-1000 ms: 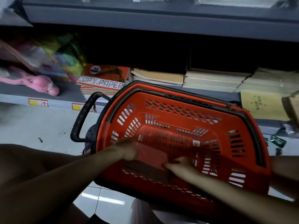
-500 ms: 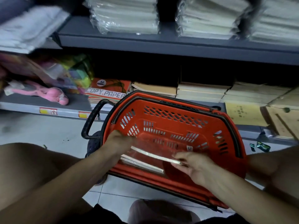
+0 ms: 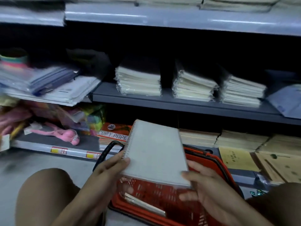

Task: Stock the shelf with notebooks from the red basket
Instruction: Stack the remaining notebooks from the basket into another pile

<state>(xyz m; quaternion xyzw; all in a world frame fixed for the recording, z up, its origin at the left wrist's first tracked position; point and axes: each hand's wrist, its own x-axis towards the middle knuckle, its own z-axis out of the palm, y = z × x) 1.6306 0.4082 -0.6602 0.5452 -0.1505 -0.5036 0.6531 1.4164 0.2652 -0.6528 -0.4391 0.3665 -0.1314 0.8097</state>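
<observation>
Both hands hold a grey spiral notebook [image 3: 156,152] above the red basket [image 3: 216,162]: the left hand [image 3: 112,168] grips its near left corner by the wire binding, thumb on the cover, and the right hand [image 3: 203,185] grips the near right corner with fingers curled under it. Another notebook [image 3: 143,203] lies in the basket bottom. Beyond, on the middle shelf [image 3: 179,101], three wrapped stacks of notebooks [image 3: 140,82] sit side by side, with copy paper [image 3: 112,136] on the bottom shelf left of the basket
</observation>
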